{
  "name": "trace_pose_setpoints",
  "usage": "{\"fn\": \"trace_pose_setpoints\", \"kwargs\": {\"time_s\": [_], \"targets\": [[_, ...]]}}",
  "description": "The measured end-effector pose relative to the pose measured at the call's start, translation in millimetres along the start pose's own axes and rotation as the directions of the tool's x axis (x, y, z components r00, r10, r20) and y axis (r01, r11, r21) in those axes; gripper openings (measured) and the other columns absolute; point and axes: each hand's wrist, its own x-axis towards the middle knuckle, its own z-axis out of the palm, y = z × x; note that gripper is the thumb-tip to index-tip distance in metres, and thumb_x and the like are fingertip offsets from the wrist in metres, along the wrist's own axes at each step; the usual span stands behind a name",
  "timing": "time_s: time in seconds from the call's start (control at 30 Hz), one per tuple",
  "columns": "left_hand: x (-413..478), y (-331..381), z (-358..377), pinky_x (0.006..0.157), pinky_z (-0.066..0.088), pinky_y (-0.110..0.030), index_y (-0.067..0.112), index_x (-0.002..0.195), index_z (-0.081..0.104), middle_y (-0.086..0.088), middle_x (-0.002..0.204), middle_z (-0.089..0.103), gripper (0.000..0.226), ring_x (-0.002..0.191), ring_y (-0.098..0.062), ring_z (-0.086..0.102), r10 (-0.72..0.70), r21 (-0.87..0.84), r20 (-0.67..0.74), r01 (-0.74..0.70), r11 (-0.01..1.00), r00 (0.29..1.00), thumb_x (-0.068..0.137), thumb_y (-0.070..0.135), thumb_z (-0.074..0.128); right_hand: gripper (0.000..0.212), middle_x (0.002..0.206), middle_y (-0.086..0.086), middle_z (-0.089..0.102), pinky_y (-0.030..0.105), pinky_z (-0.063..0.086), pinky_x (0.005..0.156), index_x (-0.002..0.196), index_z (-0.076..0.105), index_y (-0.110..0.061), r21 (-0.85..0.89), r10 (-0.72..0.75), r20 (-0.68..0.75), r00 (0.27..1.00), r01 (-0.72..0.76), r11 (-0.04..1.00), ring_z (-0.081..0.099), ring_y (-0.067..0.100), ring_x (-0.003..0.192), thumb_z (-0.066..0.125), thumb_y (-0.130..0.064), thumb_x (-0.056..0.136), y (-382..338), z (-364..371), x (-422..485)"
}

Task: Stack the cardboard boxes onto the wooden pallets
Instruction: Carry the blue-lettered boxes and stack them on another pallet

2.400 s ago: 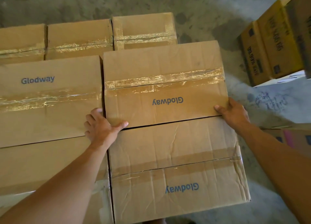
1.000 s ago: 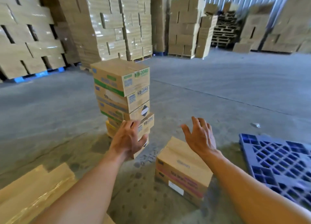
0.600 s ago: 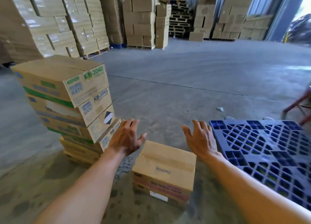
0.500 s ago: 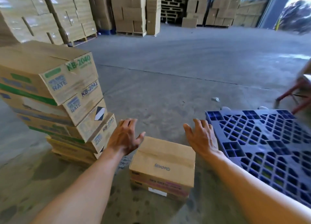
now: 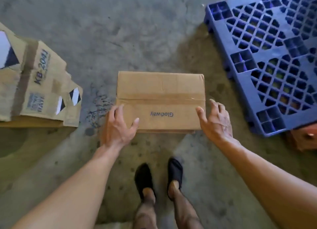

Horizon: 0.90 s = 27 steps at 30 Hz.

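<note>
Left hand (image 5: 118,127) and right hand (image 5: 214,122) are spreading open at the box's (image 5: 161,91) near corners, gripping nothing; floor (image 5: 137,39) is ringing it.

Dim, soft, even, faintly greenish. Sharpest on the flat brown cardboard box (image 5: 160,100), with readable print and a faint sheen along the tape. Smeared by motion left of that box, on the printed brown carton stack (image 5: 34,84). Bowed by the wide lens right of it, across the blue plastic lattice pallet (image 5: 274,46). Thin soft shadow under the box's near edge, on the grey concrete floor (image 5: 120,31).
</note>
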Motion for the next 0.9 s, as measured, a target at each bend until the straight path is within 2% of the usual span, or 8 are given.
{"fn": "trace_pose_setpoints", "kwargs": {"time_s": [0.1,0.3,0.47,0.57,0.63,0.77,0.9], "targets": [[6,-30,49,0.101,0.042,-0.045,-0.008,0.135,0.051,-0.030,0.130,0.053,0.083,0.119,-0.043,0.052,-0.089,-0.027,-0.036,0.088,0.996,0.995,0.080,0.054,0.056,0.071,0.154,0.015,0.036,0.042,0.028,0.115,0.155,0.032,-0.015,0.012,0.096,0.018,0.995,-0.096,0.995,0.036,0.036,0.140,0.047,-0.055,0.099,40,50,23],[21,-84,109,0.108,0.037,-0.048,-0.004,0.144,0.040,-0.028,0.142,0.041,0.090,0.130,-0.042,0.043,-0.222,-0.037,-0.102,0.219,0.975,0.970,0.080,0.057,0.059,0.077,0.157,0.014,0.032,0.042,0.028,0.118,0.158,0.024,-0.017,0.075,0.216,0.066,0.974,-0.220,0.973,0.033,0.034,0.144,0.045,-0.060,0.098,94,128,48],[36,-110,134,0.108,0.038,-0.043,-0.002,0.147,0.037,-0.025,0.145,0.038,0.095,0.132,-0.037,0.042,-0.279,-0.097,-0.139,0.267,0.959,0.950,0.081,0.057,0.068,0.088,0.159,0.012,0.033,0.039,0.027,0.120,0.160,0.019,-0.017,0.217,0.244,0.033,0.969,-0.245,0.945,0.034,0.028,0.145,0.055,-0.062,0.094,113,162,63],[41,-121,144,0.110,0.033,-0.035,-0.002,0.149,0.034,-0.023,0.147,0.036,0.099,0.135,-0.033,0.039,-0.305,-0.116,-0.125,0.291,0.950,0.944,0.080,0.052,0.079,0.098,0.153,0.011,0.041,0.040,0.035,0.116,0.160,0.018,-0.019,0.320,0.261,0.011,0.965,-0.250,0.914,0.042,0.026,0.139,0.064,-0.065,0.086,120,171,74],[40,-129,148,0.112,0.029,-0.031,-0.002,0.150,0.032,-0.023,0.148,0.036,0.108,0.138,-0.032,0.038,-0.350,-0.169,-0.120,0.329,0.929,0.929,0.075,0.058,0.080,0.106,0.148,0.010,0.047,0.039,0.038,0.114,0.159,0.018,-0.021,0.371,0.275,0.006,0.962,-0.257,0.892,0.046,0.025,0.135,0.070,-0.067,0.079,124,175,79],[38,-142,157,0.116,0.034,-0.042,-0.002,0.147,0.035,-0.021,0.145,0.040,0.134,0.136,-0.034,0.040,-0.439,-0.293,-0.098,0.396,0.870,0.893,0.055,0.088,0.071,0.118,0.149,0.009,0.046,0.038,0.035,0.116,0.159,0.019,-0.023,0.469,0.321,0.055,0.946,-0.308,0.828,0.044,0.023,0.138,0.073,-0.074,0.068,131,184,81],[42,-148,162,0.114,0.040,-0.042,0.005,0.149,0.034,-0.013,0.146,0.044,0.131,0.135,-0.026,0.046,-0.443,-0.406,-0.049,0.388,0.828,0.895,0.054,0.084,0.077,0.129,0.153,0.007,0.044,0.036,0.036,0.117,0.158,0.025,-0.022,0.572,0.293,0.103,0.950,-0.298,0.764,0.046,0.019,0.137,0.071,-0.086,0.056,136,191,83]]}}
